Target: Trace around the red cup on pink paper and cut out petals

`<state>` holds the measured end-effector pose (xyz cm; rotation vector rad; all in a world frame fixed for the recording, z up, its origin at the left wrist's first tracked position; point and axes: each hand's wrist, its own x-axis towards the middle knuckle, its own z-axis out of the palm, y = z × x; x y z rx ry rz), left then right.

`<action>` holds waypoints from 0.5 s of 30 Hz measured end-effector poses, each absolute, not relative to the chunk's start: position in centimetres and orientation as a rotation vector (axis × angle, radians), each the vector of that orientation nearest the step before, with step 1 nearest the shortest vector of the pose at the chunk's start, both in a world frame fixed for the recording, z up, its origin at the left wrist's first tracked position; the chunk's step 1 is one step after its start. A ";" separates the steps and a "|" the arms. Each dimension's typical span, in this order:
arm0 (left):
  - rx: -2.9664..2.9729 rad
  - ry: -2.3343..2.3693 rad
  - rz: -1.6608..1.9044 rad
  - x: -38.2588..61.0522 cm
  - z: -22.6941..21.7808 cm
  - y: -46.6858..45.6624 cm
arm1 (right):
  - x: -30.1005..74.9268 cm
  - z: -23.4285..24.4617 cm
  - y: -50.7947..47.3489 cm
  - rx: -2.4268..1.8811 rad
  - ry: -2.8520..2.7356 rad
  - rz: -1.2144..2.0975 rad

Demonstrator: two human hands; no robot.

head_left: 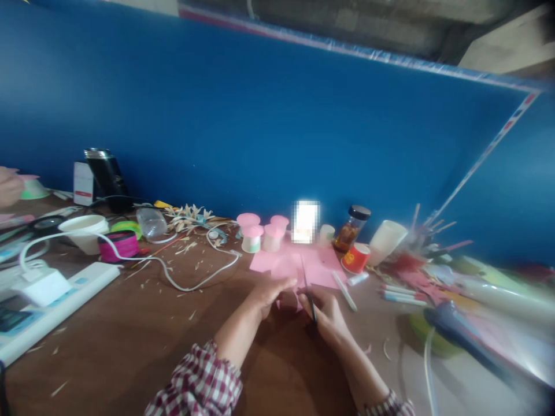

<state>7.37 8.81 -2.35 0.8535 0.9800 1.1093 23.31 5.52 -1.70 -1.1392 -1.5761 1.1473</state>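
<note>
My left hand (271, 293) is closed on a piece of pink paper (289, 300), held low over the brown table (182, 358). In my right hand (326, 315) is a pair of scissors (309, 297), dark at the handle, with the blades pointing away from me beside the pink piece. Behind my hands lie larger pink sheets (321, 267). Several small paper cups (251, 240) topped with pink discs stand at the left of these sheets. The edge where the blades meet the paper is too blurred to make out.
On the left are a power strip (82, 306), a white cable (173, 284), a pale cup (89, 231) and a black flask (108, 176). A red cup (355, 257), a dark-lidded jar (352, 228), markers (403, 296) and a glue gun (468, 341) stand or lie rightward. Another person's hand (9, 188) shows far left.
</note>
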 end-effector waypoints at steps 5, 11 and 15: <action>0.857 0.952 1.085 7.1 -2.7 8.8 | 23.3 -1.6 5.5 -1.144 -1.570 1.152; 0.867 0.944 1.096 7.3 -2.1 8.6 | 23.1 -1.1 5.2 -1.132 -1.540 1.182; 0.875 0.929 1.090 7.4 -1.8 8.4 | 22.9 -0.6 5.1 -1.137 -1.553 1.169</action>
